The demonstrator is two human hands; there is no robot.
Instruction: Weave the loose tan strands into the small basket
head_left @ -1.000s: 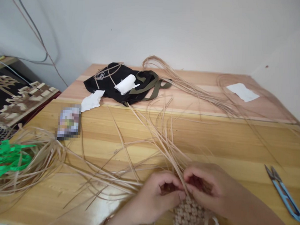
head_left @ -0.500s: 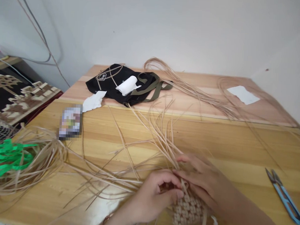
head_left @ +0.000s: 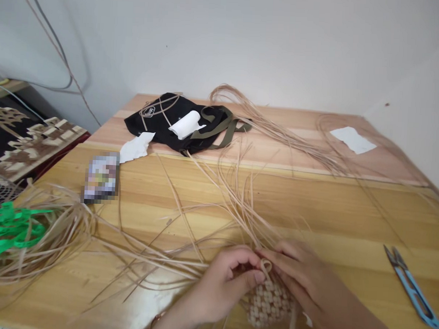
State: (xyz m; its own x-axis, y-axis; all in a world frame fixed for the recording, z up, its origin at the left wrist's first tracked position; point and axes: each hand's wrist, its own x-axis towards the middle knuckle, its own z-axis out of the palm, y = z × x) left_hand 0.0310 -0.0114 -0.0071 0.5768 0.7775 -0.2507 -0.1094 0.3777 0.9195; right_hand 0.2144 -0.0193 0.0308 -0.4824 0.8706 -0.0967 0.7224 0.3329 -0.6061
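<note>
A small woven piece of tan strips (head_left: 269, 302) lies at the bottom centre, with a loop of strip (head_left: 266, 267) standing up at its top edge. My left hand (head_left: 231, 276) pinches the woven piece at its upper left corner, thumb and forefinger beside the loop. From the right, my right hand (head_left: 298, 270) bends over the same edge, its fingertips close to the left ones. What the right fingertips grip is partly hidden. Long loose strips (head_left: 235, 204) fan out from the work, away from me and to the left.
Blue thread snips (head_left: 414, 289) lie at the right. At the left rests a strip bundle (head_left: 67, 230) with green ribbon (head_left: 16, 231). Farther back are a black bag (head_left: 163, 118), white paper scraps (head_left: 137, 147), a pixelated card (head_left: 101, 176) and another strip bundle (head_left: 279, 130).
The strip at the woven piece's top edge now forms a clearer, rounder loop. My right fingers have drawn down and in, closer to the left hand. The view has shifted slightly.
</note>
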